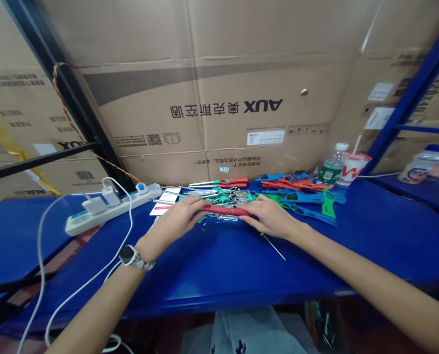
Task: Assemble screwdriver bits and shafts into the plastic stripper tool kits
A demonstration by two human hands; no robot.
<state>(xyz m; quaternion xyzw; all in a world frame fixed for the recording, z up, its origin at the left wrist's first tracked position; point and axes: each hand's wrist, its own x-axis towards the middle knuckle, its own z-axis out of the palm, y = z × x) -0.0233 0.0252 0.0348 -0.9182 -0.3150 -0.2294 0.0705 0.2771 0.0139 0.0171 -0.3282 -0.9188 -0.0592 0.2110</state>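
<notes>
A long red plastic part (227, 211) lies level between my hands, just in front of a pile of small metal and green parts (229, 195). My left hand (184, 216), below a wrist with a watch, has its fingers closed on the left end. The right end is gripped by my right hand (266, 216). Below my right hand a thin screwdriver (274, 248) rests on the blue table (219, 275). Behind the pile lie red-handled pieces (234, 182). Blue plastic parts (311, 197) and a green one (329, 203) are to the right.
At the left a white power strip (109, 211) holds chargers, and a white cable (90, 280) loops across the table. A green-labelled bottle (332, 167), a red and white cup (351, 168) and a blue-capped bottle (422, 164) stand at the right. Cardboard (219, 78) rises behind.
</notes>
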